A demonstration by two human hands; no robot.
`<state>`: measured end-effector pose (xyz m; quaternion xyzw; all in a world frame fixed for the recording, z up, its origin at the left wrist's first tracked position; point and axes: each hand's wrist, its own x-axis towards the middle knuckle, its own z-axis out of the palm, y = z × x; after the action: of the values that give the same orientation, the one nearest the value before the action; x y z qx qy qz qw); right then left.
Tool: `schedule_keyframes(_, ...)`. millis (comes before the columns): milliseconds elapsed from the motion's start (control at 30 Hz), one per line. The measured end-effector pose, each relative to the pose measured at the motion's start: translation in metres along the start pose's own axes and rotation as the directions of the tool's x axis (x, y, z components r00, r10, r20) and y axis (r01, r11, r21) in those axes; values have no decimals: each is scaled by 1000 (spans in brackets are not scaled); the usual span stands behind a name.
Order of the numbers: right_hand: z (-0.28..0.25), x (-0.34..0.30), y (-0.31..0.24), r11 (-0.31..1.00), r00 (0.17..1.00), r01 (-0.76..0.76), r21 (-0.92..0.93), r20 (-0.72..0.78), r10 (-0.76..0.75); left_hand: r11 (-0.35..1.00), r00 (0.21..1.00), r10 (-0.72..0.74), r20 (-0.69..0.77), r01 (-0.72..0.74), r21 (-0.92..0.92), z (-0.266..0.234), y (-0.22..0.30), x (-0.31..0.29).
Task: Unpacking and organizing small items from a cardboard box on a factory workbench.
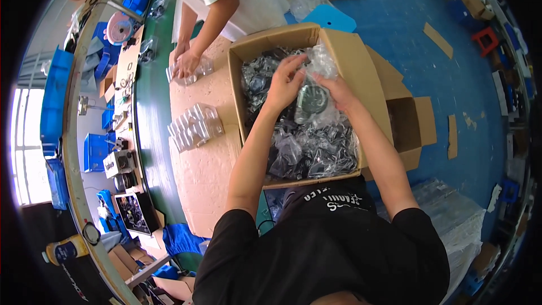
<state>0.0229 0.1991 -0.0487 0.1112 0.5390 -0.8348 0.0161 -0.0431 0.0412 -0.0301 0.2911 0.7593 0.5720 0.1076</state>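
Head view: box [361, 76] of bags [291, 151].
Within the box, I see left hand [287, 83] half-open, right hand [339, 91] loosely curled at a clear bag [311, 104]; any grip, I can't tell.

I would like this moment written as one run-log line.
left hand: over open box, near clear plastic | right hand: at same plastic | box: holds bagged dark parts | co-worker's hands: at clear packaging

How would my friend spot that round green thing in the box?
Find the big open cardboard box in the middle. Look inside, between the left hand and right hand. The round green thing, in clear plastic, stands out from the jumbled black bagged pieces below by its colour.
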Motion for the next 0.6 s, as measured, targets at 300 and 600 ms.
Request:
schedule_keyframes(300,20,7,5,996,903,85,-14,-421,-83,902,975,-219,17,209,-377,34,-10,-80)
schedule_keyframes(600,17,7,-2,761,998,-50,646,2,64,467,999,-35,-21,-2,-884,35,-25,-88)
